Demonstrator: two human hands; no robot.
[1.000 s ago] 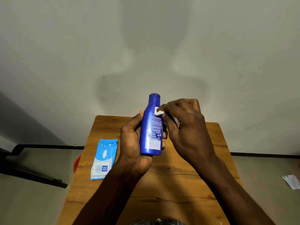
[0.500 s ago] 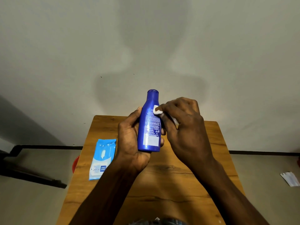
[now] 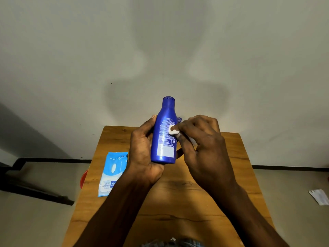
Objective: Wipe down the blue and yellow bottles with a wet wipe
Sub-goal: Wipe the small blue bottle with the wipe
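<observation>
My left hand grips a blue bottle upright above the wooden table, its printed back label facing me. My right hand pinches a small folded white wet wipe and presses it against the right side of the bottle's label. A small dark blue thing peeks out behind the bottle, just above my right fingers; what it is cannot be told. No yellow bottle is in sight.
A light blue pack of wet wipes lies at the table's left edge. Something red shows below that edge on the floor. A white scrap of paper lies on the floor at right. A plain wall stands behind the table.
The wipe has slid down from the bottle's shoulder onto the label. The bottle has risen slightly and stands a little more upright in my left hand.
</observation>
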